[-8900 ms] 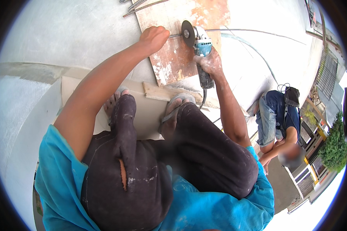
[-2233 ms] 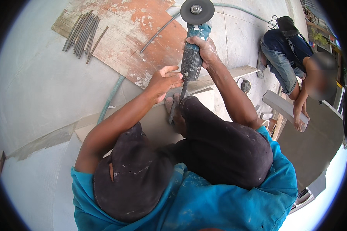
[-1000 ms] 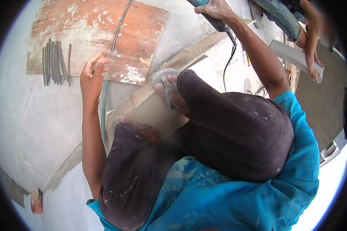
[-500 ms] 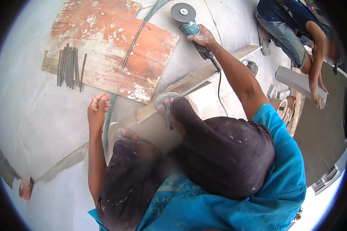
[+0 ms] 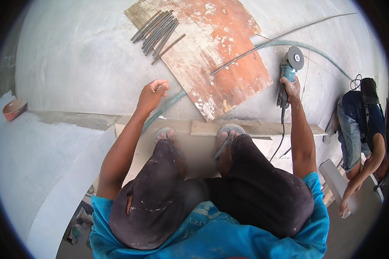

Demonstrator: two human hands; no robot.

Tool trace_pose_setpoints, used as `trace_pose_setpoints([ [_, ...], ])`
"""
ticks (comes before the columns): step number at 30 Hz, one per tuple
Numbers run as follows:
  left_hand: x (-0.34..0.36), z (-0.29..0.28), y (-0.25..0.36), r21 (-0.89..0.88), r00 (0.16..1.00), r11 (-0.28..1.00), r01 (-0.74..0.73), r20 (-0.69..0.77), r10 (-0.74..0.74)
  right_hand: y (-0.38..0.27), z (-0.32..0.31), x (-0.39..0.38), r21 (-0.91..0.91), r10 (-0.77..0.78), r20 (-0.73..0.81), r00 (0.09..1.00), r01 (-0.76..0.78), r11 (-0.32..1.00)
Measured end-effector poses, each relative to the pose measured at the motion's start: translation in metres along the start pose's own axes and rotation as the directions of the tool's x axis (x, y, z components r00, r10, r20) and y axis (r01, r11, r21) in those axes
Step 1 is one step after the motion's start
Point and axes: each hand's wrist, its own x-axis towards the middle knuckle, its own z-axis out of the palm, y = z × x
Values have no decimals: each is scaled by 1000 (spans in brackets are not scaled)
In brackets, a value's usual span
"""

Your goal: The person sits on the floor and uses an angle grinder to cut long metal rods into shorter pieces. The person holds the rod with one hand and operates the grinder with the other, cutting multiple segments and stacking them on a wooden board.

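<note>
My right hand is wrapped round the body of a teal-and-black angle grinder. Its grey disc points away from me, and the cord trails back toward my right knee. My left hand hovers past my left foot with loosely bent fingers apart and nothing in them. Nearest to it is a green hose. A worn, orange-painted wooden board lies ahead, with a pile of short metal rods and one separate short rod at its left edge. One long thin rod stretches across the board to the right.
A wooden plank lies along the ledge under my sandalled feet. At the right a co-worker bends over with one hand by a long grey slab. An orange-brown tub stands at the far left.
The view has turned, so the board and rods appear farther right. My right hand still holds the grinder, now lower and farther right in the picture. My left hand stays empty.
</note>
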Motion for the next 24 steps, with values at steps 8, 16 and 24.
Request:
trace_pose_setpoints([
  [8, 42, -23, -22, 229, 960, 972, -53, -256, 112, 15, 0, -9, 19, 41, -102, 994, -39, 999],
  [16, 159, -85, 41, 509, 825, 847, -153, -406, 393, 41, 3, 12, 4, 29, -123, 992, -28, 1000],
  [24, 233, -112, 61, 654, 856, 742, -150, -290, 428, 28, 3, -15, -9, 53, -102, 993, -54, 999],
])
